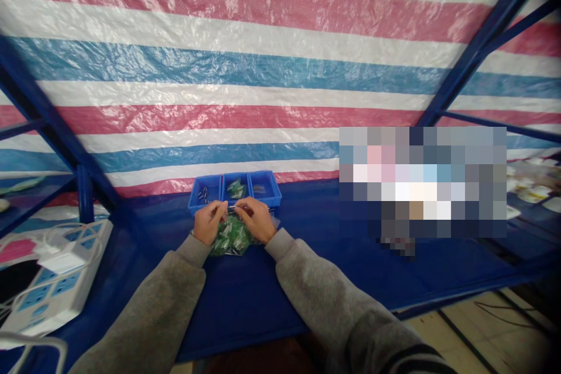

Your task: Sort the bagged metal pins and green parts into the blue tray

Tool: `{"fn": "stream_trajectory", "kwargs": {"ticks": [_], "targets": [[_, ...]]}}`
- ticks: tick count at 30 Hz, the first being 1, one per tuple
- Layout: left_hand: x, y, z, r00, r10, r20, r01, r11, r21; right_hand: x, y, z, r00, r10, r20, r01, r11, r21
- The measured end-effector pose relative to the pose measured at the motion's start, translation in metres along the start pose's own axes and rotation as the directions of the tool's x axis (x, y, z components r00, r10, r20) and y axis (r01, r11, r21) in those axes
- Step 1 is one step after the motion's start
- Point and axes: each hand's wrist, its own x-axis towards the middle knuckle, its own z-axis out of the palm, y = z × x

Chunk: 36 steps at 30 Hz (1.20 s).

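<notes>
My left hand (209, 223) and my right hand (256, 220) meet just in front of a blue three-part tray (205, 205). Both are closed, with thumb and fingertips pinched near each other. Something small and thin lies between the fingertips, too small to name. Beneath and between the hands is a heap of small clear-and-green packets (234, 236), partly covered by them. Small metal pieces (203, 194) lie in the tray's left compartment. The middle one holds more green packets (236, 189), and a few small items (259, 189) lie in the right one.
A blue tabletop (245, 310) carries everything here. To the left stands a white power strip (70, 292) with cables and a plugged-in adapter. Blue metal frame posts (85, 193) and a striped plastic sheet (263, 70) close off the back. A pixelated patch hides the right side.
</notes>
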Motion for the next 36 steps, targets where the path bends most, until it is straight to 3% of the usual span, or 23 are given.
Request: {"fn": "stream_trajectory", "kwargs": {"ticks": [5,10,14,23,27,31,36], "targets": [[-0.001,0.003,0.000,1.000,-0.019,-0.013,0.019,1.000,0.002,0.000,-0.003,-0.002,0.999,-0.038,0.024,0.038,0.999,-0.023],[0.001,0.004,0.002,0.997,-0.066,-0.036,0.058,0.982,-0.180,0.000,-0.002,-0.001,1.000,-0.004,-0.020,0.002,0.995,-0.095],[0.002,0.001,0.004,0.996,-0.078,-0.046,0.067,0.975,-0.211,0.001,0.003,0.002,0.999,0.019,-0.031,-0.022,0.992,-0.121],[0.001,-0.006,0.002,0.993,-0.016,-0.118,-0.016,0.964,-0.265,0.000,0.005,0.003,0.998,0.047,-0.042,-0.052,0.990,-0.129],[0.000,-0.005,-0.001,0.995,0.051,-0.088,-0.057,0.996,-0.068,0.000,0.004,0.002,0.997,0.039,-0.059,-0.046,0.993,-0.110],[0.000,-0.003,-0.004,0.976,0.215,-0.038,-0.206,0.964,0.171,0.000,0.000,-0.001,0.991,0.036,-0.126,-0.047,0.995,-0.086],[0.001,-0.007,-0.004,0.959,0.279,0.041,-0.282,0.934,0.221,0.001,-0.004,-0.004,0.986,0.036,-0.164,-0.045,0.998,-0.051]]}}
